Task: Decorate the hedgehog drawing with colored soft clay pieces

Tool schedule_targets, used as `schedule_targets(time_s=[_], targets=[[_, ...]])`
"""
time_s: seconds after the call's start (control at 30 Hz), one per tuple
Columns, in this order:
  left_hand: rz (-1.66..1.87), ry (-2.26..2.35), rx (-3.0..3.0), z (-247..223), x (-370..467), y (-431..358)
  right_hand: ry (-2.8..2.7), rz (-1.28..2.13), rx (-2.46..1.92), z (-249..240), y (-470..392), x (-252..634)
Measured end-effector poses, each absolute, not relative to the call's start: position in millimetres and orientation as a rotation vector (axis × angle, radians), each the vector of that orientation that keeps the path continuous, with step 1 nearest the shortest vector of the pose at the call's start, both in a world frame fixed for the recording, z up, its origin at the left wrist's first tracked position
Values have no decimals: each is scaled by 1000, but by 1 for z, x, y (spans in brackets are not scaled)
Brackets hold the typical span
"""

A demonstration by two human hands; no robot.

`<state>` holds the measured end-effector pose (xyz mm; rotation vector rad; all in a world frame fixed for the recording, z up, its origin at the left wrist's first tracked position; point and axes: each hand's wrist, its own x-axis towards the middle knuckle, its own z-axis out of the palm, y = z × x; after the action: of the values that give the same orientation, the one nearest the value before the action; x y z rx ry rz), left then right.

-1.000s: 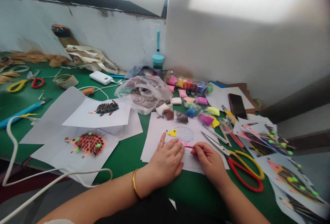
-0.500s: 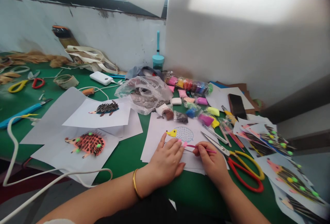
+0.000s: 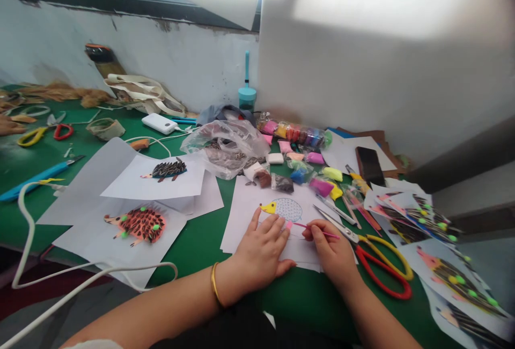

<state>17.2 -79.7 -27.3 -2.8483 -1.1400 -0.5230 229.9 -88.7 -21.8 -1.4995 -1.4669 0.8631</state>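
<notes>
My left hand (image 3: 263, 244) lies flat on the white paper (image 3: 237, 215) with its fingers spread, just below a hedgehog drawing. The hedgehog (image 3: 286, 208) has a yellow clay face and a blue outlined body filled with small marks. Beside my left fingertips sits a small piece of pink clay (image 3: 288, 225). Between the thumb and fingers of my right hand (image 3: 332, 250) is a thin pink clay modelling tool (image 3: 308, 227), its tip pointing left, close to the pink clay. Scissors (image 3: 362, 239) with yellow and red handles lie right beside my right hand.
Packets of coloured clay (image 3: 315, 157) and a plastic bag of striped seeds (image 3: 225, 148) lie beyond the paper. Finished hedgehog pictures (image 3: 134, 225) rest at left, with more (image 3: 454, 274) at right. A white cable (image 3: 24, 242) crosses the left side; a phone (image 3: 369, 164) lies back right.
My left fingers have spread slightly and the thumb sticks out further. The modelling tool's tip has shifted a little right, away from the pink clay.
</notes>
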Motion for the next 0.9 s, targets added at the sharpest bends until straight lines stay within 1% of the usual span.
schedule_targets(time_s=[0.1, 0.17, 0.27, 0.37, 0.43, 0.5, 0.63, 0.77, 0.9], targets=[[-592, -1156, -2843, -25, 17, -80, -1466, 779, -1478, -24, -89, 232], [-669, -1183, -2832, -24, 16, -80, -1528, 663, -1457, -26, -88, 235], [-741, -1273, -2811, -20, 11, -78, -1762, 347, -1460, -29, -85, 243], [-712, -1391, -2783, -12, -1, -73, -1983, -8, -1613, -33, -81, 250], [-679, -1442, -2762, -6, -11, -68, -2065, -169, -1724, -37, -79, 252], [-659, -1492, -2739, 0, -23, -61, -2101, -258, -1778, -39, -79, 253], [-623, -1599, -2723, 7, -43, -48, -2074, -329, -1726, -33, -81, 250], [-620, -1623, -2711, 16, -52, -36, -2234, -162, -1508, -23, -86, 237], [-585, -1618, -2699, 30, -51, -23, -2299, -59, -1454, -19, -91, 221]])
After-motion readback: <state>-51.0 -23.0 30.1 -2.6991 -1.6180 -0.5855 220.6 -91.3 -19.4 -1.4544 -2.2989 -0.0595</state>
